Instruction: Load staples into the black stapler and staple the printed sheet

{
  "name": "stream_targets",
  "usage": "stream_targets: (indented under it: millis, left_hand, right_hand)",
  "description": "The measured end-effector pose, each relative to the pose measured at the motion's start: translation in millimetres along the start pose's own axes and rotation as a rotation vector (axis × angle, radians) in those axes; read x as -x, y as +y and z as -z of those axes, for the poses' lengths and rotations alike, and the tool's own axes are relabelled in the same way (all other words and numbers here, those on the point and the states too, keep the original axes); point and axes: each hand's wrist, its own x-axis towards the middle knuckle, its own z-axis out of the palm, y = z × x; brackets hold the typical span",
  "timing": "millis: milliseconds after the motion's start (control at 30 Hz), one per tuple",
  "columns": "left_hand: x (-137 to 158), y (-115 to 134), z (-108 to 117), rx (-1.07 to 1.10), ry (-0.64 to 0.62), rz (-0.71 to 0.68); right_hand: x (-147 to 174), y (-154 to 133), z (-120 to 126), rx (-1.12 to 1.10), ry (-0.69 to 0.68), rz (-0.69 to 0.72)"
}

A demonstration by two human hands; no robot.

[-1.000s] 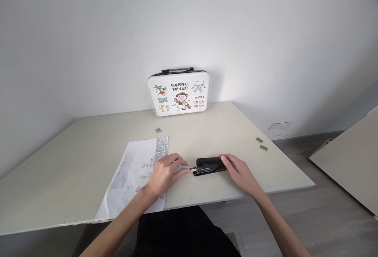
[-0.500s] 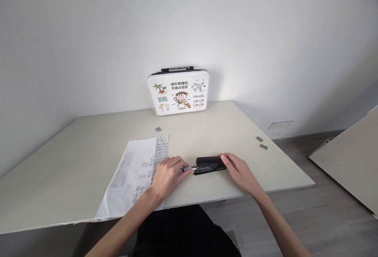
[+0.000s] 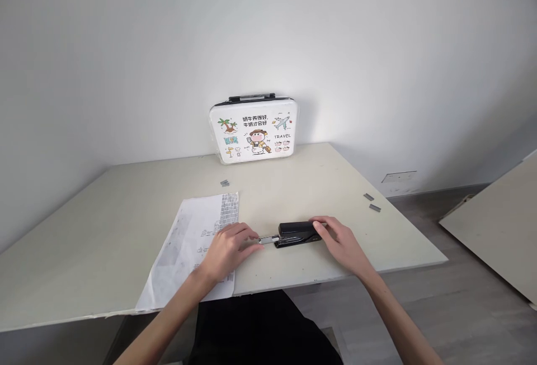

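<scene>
A black stapler (image 3: 298, 231) lies on the table with its silver staple tray (image 3: 269, 240) sticking out of its left end. My left hand (image 3: 226, 249) has its thumb and fingers closed around the outer tip of that tray, and its wrist is over the printed paper (image 3: 172, 253). My right hand (image 3: 339, 242) grips the back end of the stapler, thumb on top, other fingers behind it. Whether staples sit in the tray is too small to tell.
Short strips of staples lie behind the paper (image 3: 225, 183) and more strips (image 3: 375, 208) near the table's right edge. A white cartoon-printed case (image 3: 235, 130) stands against the wall at the back of the pale table (image 3: 104, 231).
My left hand has slid left along the staple tray to its outer end, uncovering more of the tray. The right hand and stapler look the same.
</scene>
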Motion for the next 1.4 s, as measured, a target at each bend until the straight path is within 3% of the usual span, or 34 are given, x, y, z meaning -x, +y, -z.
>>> stream_targets:
  millis: [200,467,667,1067,1233,1400]
  left_hand:
    - [-4,-13,8,0.176,-0.093,-0.085]
    - [-46,-7,-9,0.216,-0.237,-0.195]
    - [-63,-6,-17,0.222,-0.260,-0.182]
    - [-62,-3,-23,0.160,-0.244,-0.161]
    - [-45,4,-9,0.047,-0.204,-0.129]
    - [15,-2,25,-0.039,-0.119,0.068]
  right_hand:
    - [1,-1,1,0.028,-0.058,0.047]
    - [0,0,2,0.013,-0.129,0.088]
    - [0,2,3,0.019,-0.155,0.084]
    - [0,2,4,0.049,-0.166,0.082]
    - [1,1,3,0.018,-0.158,0.070]
    - [3,-2,4,0.011,-0.157,0.038]
